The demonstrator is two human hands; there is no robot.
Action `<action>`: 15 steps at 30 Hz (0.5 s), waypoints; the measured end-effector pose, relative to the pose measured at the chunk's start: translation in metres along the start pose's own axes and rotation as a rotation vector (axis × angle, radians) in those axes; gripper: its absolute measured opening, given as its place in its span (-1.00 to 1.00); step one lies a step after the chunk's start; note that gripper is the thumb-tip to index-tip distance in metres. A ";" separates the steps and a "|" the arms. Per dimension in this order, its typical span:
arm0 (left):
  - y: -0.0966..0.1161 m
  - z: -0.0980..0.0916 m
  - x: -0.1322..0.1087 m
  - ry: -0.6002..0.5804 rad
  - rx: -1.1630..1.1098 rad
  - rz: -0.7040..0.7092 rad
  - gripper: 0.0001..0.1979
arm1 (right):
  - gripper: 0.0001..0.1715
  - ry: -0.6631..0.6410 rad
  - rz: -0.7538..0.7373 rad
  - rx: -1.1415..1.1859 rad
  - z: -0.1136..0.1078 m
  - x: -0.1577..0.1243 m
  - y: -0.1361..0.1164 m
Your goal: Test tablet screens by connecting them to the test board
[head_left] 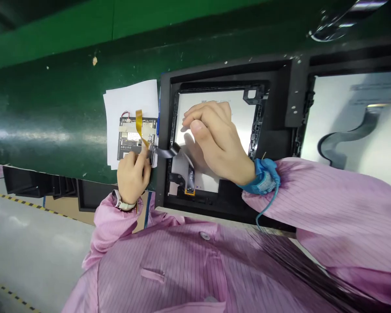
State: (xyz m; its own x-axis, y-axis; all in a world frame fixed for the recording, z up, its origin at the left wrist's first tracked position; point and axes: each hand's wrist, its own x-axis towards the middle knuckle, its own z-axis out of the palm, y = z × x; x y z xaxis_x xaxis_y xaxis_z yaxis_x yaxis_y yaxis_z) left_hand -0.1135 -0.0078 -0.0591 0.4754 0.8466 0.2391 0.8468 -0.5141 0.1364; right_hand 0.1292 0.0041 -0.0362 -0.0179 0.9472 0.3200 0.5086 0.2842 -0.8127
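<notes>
My left hand (pixel 133 174) rests on a small black device board (pixel 124 148) lying on white paper sheets. Its index finger is stretched out, its tip touching the spot where a dark grey flex cable (pixel 165 153) meets an amber ribbon cable (pixel 139 124); the thumb stands apart and the other fingers are curled. The grey cable runs right to a white-backed display panel (pixel 228 126) in a black frame. Over that panel hovers my right hand (pixel 215 139), its fingers loosely bent, thumb apart, with nothing visible in them. A flex end (pixel 190 180) lies on the panel's lower left.
The panel sits in a black tray (pixel 282 104). To the right, a second panel (pixel 339 117) carries a curved grey cable. A blue pen-like object (pixel 158 119) lies between paper and tray. A blue wrist strap (pixel 265 176) trails its cord. Clear plastic (pixel 339 26) lies at the back right.
</notes>
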 end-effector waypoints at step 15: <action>-0.002 -0.003 0.004 -0.051 0.025 0.021 -0.61 | -0.56 -0.057 0.131 -0.432 -0.096 -0.068 -0.048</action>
State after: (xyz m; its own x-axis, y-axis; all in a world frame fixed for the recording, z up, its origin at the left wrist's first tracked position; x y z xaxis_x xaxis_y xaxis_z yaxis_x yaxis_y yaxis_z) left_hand -0.1139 -0.0036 -0.0555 0.5044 0.8417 0.1926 0.8417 -0.5291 0.1080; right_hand 0.1884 -0.0886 0.0279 0.0293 0.9811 0.1914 0.8218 0.0854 -0.5634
